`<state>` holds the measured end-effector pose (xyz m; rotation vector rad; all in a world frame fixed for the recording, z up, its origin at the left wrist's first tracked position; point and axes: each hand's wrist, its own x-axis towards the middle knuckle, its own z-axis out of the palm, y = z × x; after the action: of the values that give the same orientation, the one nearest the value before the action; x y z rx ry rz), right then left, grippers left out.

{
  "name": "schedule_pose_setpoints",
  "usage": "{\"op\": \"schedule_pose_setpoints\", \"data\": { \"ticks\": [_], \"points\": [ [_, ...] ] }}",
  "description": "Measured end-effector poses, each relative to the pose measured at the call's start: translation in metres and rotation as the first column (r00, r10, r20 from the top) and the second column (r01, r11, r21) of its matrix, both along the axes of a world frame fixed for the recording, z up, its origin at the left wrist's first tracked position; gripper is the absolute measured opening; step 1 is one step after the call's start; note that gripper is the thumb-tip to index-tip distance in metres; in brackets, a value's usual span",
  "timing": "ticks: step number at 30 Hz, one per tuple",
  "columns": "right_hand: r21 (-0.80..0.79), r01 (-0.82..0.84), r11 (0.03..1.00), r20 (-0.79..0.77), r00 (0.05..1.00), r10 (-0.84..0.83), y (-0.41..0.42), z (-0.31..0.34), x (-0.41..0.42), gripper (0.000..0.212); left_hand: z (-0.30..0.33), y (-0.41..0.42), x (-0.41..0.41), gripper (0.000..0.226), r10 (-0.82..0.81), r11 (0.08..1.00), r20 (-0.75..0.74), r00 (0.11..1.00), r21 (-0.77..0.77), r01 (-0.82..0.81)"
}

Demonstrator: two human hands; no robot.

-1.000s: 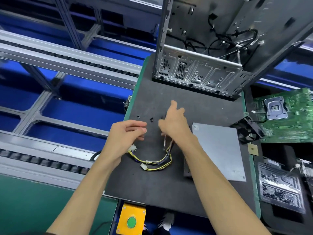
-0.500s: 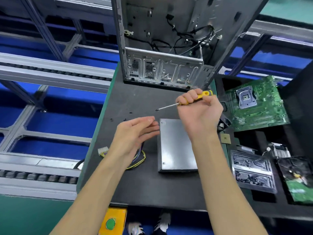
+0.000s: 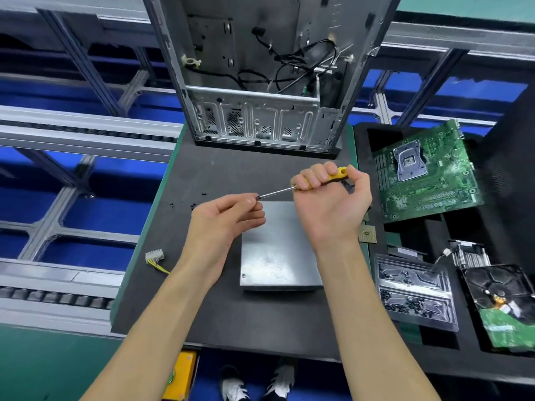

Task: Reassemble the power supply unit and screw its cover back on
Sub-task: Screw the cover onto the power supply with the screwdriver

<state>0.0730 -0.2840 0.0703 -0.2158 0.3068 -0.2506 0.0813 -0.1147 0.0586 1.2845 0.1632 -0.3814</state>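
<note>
Head view, mid-task. My right hand (image 3: 333, 204) grips the yellow-handled screwdriver (image 3: 314, 182) in a closed fist; its shaft runs from about 2 o'clock down to 8 o'clock, the tip meeting the fingertips (image 3: 253, 202) of my left hand (image 3: 223, 224), which pinch at it, probably seating a screw, though none can be made out. The power supply unit (image 3: 278, 256) lies flat on the dark mat (image 3: 202, 175), cover up, directly under both hands, its long axis running 12 to 6 o'clock. One screw head shows at its 7 o'clock corner. Loose black screws (image 3: 192, 205) lie on the mat at 10 o'clock from the left hand, which is the nearer. Its white connector (image 3: 155, 254) trails off at 8 o'clock. At 3 o'clock, a foam tray (image 3: 364, 134) holds a motherboard (image 3: 428, 172) and a hard drive (image 3: 498, 293). The open computer case (image 3: 260, 82) stands at 12 o'clock.
</note>
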Motion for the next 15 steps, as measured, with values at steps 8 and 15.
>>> {"op": "schedule_pose_setpoints", "data": {
  "ticks": [8,15],
  "points": [
    [-0.002,-0.069,0.998,0.041,0.997,0.069,-0.006,0.001,-0.007,0.022,0.006,-0.002,-0.006,0.013,0.008,0.987,0.072,0.997,0.159,-0.019],
    [0.026,-0.082,0.996,0.066,0.995,0.08,0.001,0.003,-0.006,0.026,0.015,0.01,0.003,0.012,-0.037,0.999,-0.073,0.997,-0.016,0.035]
  ]
}}
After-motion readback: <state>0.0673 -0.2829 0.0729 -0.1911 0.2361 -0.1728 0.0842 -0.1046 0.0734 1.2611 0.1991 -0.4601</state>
